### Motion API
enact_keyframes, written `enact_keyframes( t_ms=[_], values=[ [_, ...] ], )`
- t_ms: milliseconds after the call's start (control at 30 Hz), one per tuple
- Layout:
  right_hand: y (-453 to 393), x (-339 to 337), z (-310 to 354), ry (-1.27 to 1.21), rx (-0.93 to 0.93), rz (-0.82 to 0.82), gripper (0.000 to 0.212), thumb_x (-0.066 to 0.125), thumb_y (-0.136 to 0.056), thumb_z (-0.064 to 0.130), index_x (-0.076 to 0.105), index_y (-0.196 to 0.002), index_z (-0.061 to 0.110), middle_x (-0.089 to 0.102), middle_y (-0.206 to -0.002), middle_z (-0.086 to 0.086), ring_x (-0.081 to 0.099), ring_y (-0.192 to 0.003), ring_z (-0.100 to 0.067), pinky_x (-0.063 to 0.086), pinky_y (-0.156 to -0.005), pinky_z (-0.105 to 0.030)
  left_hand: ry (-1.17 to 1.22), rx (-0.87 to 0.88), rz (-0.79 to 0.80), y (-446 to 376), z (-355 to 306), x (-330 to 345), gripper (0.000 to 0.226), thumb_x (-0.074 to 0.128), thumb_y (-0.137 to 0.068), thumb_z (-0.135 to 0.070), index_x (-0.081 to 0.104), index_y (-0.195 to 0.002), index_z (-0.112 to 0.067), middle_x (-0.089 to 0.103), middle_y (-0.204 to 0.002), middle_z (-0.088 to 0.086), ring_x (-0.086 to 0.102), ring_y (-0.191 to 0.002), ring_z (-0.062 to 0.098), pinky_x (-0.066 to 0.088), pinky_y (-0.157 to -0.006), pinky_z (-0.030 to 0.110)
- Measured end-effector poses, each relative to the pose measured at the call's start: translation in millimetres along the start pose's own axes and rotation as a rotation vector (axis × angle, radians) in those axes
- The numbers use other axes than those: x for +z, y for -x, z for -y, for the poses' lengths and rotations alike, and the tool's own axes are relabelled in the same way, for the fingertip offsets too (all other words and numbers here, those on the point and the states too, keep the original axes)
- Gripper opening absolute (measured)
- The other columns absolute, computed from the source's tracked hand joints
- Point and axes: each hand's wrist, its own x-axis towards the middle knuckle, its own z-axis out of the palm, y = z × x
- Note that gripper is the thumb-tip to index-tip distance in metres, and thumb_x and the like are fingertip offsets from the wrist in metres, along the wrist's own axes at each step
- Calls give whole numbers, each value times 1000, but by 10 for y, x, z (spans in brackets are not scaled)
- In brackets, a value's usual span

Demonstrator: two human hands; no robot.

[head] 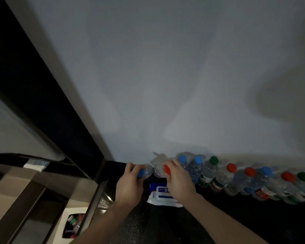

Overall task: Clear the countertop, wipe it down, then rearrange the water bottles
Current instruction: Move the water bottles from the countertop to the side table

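A dark countertop [227,222] runs along a grey wall. A row of clear water bottles [231,176] with blue, green and red caps stands against the wall. At the row's left end my left hand [128,182] grips a blue-capped bottle [144,172] near its top. My right hand [179,180] grips a red-capped bottle [161,169] beside it. Between my wrists a white and blue wipes pack [163,196] lies flat on the counter, partly hidden by my right hand.
A dark-framed panel [56,103] rises at the left, meeting the counter's left end. Below the counter edge on the left an open bin [72,226] holds discarded items. The wall [165,76] stands directly behind the bottles.
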Motion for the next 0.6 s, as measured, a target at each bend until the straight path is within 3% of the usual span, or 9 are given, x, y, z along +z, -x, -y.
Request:
enact_keyframes(
  t_ms=[133,233,333,467,600],
  values=[
    [560,-232,70,-143,-21,-21,39,65,-98,20,58,-133,35,50,-127,21,54,-114,1,48,-105,-26,138,-30,-105,662,-27,-530,38,77,-89,-23,61,-121,-38,43,-108,-22,58,-85,3,56,-73,27],
    [1016,-318,236,-205,-40,47,38,69,-96,23,59,-129,40,48,-123,26,53,-111,4,44,-104,-21,164,-48,-91,1245,-37,-914,37,77,-88,-31,59,-118,-43,45,-110,-25,59,-91,2,54,-71,21],
    [1444,-313,456,-215,-15,161,43,71,-95,29,55,-129,50,46,-126,32,53,-117,4,46,-108,-26,181,-101,-89,1810,8,-1215,35,76,-88,-35,59,-116,-47,45,-108,-27,54,-99,-3,49,-74,18],
    [1912,-223,879,-260,-16,269,42,72,-94,30,56,-125,54,47,-122,35,56,-110,4,51,-104,-29,184,-159,-81,2462,212,-1511,36,77,-86,-37,59,-112,-55,46,-111,-28,53,-102,-4,53,-83,26],
    [2252,-40,1400,-292,-66,330,42,74,-93,29,57,-120,55,48,-120,35,56,-112,6,52,-104,-28,192,-236,-125,2965,468,-1772,37,79,-84,-38,60,-112,-55,46,-110,-28,58,-95,1,57,-78,32]
  ],
)
